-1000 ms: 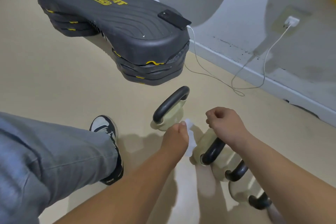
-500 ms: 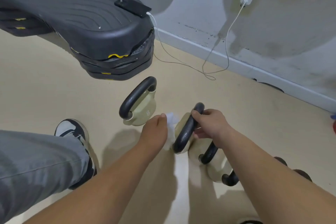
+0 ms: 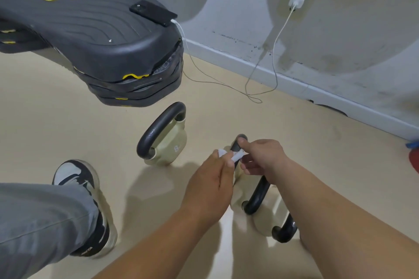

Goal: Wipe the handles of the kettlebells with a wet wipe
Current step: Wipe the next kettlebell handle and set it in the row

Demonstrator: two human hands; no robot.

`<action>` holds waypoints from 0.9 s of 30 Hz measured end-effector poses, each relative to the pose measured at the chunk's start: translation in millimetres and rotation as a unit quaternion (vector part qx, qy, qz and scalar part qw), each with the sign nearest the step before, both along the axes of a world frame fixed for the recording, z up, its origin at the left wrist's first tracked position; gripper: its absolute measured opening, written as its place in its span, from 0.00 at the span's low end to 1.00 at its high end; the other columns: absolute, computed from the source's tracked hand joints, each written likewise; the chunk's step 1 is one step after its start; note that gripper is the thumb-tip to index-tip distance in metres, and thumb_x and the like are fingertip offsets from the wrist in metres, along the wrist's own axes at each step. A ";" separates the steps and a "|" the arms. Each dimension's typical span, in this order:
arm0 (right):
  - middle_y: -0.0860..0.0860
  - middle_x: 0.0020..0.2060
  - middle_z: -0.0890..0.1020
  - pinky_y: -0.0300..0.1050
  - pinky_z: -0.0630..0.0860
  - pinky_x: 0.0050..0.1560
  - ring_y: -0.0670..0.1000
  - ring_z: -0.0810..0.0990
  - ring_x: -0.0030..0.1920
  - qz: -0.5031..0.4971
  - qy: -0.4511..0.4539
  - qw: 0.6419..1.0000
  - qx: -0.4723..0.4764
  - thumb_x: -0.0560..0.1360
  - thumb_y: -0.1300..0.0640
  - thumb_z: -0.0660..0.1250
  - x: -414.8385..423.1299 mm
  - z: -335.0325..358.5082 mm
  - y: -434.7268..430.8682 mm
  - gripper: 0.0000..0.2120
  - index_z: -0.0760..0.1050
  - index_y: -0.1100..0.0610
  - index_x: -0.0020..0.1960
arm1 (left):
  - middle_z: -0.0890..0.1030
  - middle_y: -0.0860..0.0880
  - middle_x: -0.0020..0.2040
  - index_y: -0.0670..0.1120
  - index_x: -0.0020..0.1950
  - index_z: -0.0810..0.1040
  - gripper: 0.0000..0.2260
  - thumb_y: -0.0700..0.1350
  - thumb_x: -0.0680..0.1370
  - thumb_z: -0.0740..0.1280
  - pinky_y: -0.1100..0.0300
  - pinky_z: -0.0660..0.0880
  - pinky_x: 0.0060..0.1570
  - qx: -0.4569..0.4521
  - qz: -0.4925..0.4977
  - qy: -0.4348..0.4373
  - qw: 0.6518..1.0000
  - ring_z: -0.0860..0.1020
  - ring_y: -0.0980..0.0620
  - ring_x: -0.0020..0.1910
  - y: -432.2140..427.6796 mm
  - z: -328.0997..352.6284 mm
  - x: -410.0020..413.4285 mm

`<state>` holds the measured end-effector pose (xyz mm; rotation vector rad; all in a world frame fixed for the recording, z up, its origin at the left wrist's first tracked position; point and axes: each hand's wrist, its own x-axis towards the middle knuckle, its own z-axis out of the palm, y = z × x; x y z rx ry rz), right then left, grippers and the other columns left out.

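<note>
A small crumpled white wet wipe (image 3: 235, 156) is pinched in the fingers of the left hand (image 3: 209, 184) and is pressed against the upper part of the black curved metal handle (image 3: 237, 145) of the second pale green kettlebell (image 3: 238, 199), which stands on the beige floor (image 3: 68, 124). The right hand (image 3: 260, 156) is closed on the same place; its thumb lies on the handle, and it seems that a corner of the wipe is also held by it, though this is partly hidden. The wiping of this handle is judged to be just at its start. Next, the wipe should be wrapped around the bar and drawn down along it while the kettlebell is steadied. The first pale green kettlebell (image 3: 169, 142) stands apart to the left, and two more black handles (image 3: 258, 197) wait near the right forearm.
</note>
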<state>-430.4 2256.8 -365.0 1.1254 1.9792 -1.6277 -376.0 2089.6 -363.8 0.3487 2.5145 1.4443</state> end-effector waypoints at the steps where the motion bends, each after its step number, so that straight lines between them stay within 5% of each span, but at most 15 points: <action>1: 0.64 0.39 0.84 0.57 0.86 0.44 0.59 0.82 0.32 0.001 -0.004 1.000 -0.005 0.76 0.49 0.76 0.0 0.8 -0.6 0.18 0.80 0.66 0.48 | 0.74 0.59 0.49 0.62 0.67 0.74 0.17 0.52 0.86 0.49 0.58 0.74 0.51 -0.002 0.000 0.031 1.000 0.74 0.58 0.50 0.1 4.5 -1.4; 4: 0.59 0.40 0.83 0.54 0.86 0.39 0.59 0.82 0.32 0.018 -0.012 0.998 0.053 0.72 0.46 0.77 0.8 4.9 -6.3 0.20 0.79 0.63 0.48 | 0.76 0.61 0.51 0.62 0.69 0.74 0.19 0.52 0.86 0.48 0.65 0.70 0.59 0.000 0.014 0.060 0.998 0.73 0.63 0.61 -1.6 11.2 -3.5; 7: 0.53 0.37 0.82 0.47 0.80 0.33 0.55 0.80 0.32 0.051 0.050 0.985 0.155 0.70 0.45 0.77 -3.8 18.0 -4.2 0.17 0.76 0.57 0.42 | 0.75 0.59 0.38 0.58 0.52 0.80 0.17 0.51 0.85 0.51 0.58 0.74 0.55 0.024 0.079 -0.005 0.997 0.78 0.55 0.52 2.7 9.8 -7.6; 10: 0.54 0.38 0.87 0.48 0.84 0.42 0.52 0.83 0.37 0.105 0.073 0.991 0.024 0.76 0.39 0.67 -11.0 42.4 -10.0 0.24 0.83 0.60 0.40 | 0.80 0.60 0.44 0.58 0.61 0.81 0.17 0.49 0.86 0.52 0.60 0.72 0.57 0.028 0.081 -0.011 0.996 0.75 0.66 0.55 12.2 17.8 -17.5; 14: 0.57 0.43 0.87 0.58 0.84 0.57 0.56 0.86 0.44 0.131 0.105 0.984 -0.054 0.75 0.45 0.74 -3.4 50.9 -12.3 0.16 0.83 0.59 0.46 | 0.81 0.60 0.39 0.57 0.46 0.80 0.15 0.46 0.86 0.56 0.57 0.72 0.47 0.135 0.094 -0.033 0.986 0.79 0.59 0.44 19.2 30.0 -19.7; 17: 0.59 0.49 0.88 0.56 0.83 0.58 0.59 0.87 0.52 0.097 0.124 0.984 -0.081 0.74 0.56 0.76 7.3 45.0 -12.8 0.13 0.82 0.63 0.54 | 0.86 0.57 0.49 0.56 0.53 0.84 0.13 0.52 0.85 0.58 0.55 0.75 0.58 0.194 0.147 -0.106 0.964 0.81 0.56 0.55 8.9 37.5 -17.1; 21: 0.58 0.48 0.88 0.56 0.85 0.51 0.58 0.88 0.48 0.113 0.106 0.985 -0.075 0.75 0.58 0.75 13.5 46.7 -14.8 0.11 0.82 0.57 0.57 | 0.85 0.49 0.46 0.51 0.47 0.82 0.16 0.58 0.81 0.59 0.49 0.78 0.55 0.162 0.167 -0.165 0.959 0.82 0.46 0.52 -12.2 31.7 -17.3; 24: 0.55 0.45 0.87 0.49 0.85 0.38 0.55 0.87 0.40 0.210 0.045 0.977 0.017 0.75 0.56 0.76 18.7 45.7 -13.8 0.11 0.81 0.55 0.55 | 0.81 0.47 0.64 0.50 0.64 0.80 0.15 0.52 0.83 0.58 0.51 0.72 0.63 0.024 0.104 -0.161 0.981 0.76 0.44 0.66 -11.9 20.3 -8.1; 27: 0.59 0.44 0.86 0.55 0.86 0.40 0.59 0.87 0.41 0.216 0.019 0.972 0.094 0.74 0.56 0.75 19.6 37.9 -10.9 0.09 0.80 0.57 0.53 | 0.63 0.48 0.80 0.51 0.81 0.61 0.23 0.49 0.85 0.55 0.60 0.62 0.70 -0.069 0.017 -0.156 0.985 0.64 0.49 0.77 -5.0 5.0 5.0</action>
